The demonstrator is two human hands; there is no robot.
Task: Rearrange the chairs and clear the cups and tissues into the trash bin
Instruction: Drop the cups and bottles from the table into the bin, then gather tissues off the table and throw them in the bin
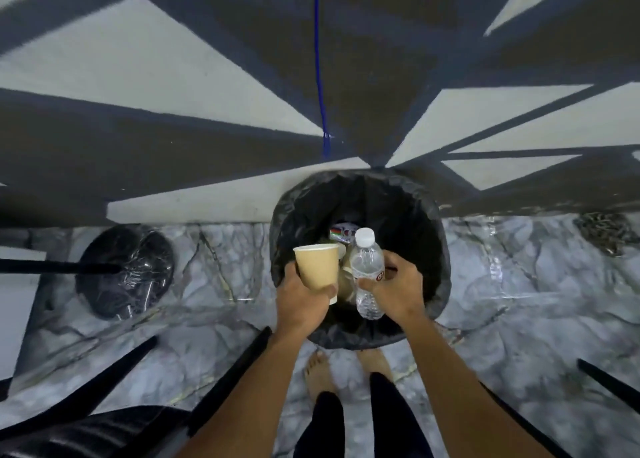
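Over the round black-lined trash bin (360, 194) we hold both finds — left hand (303, 300) wrapped round a tan paper cup (317, 269), right hand (398, 289) gripping a clear plastic water bottle (367, 270).

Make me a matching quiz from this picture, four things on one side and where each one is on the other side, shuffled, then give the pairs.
1. tan paper cup
2. clear plastic water bottle with white cap
3. round trash bin with black liner
4. round black pedestal base

A. on the marbled floor, left of the bin
B. gripped by the right hand
C. under both hands
D. gripped by the left hand

Pairs: 1-D, 2-B, 3-C, 4-A
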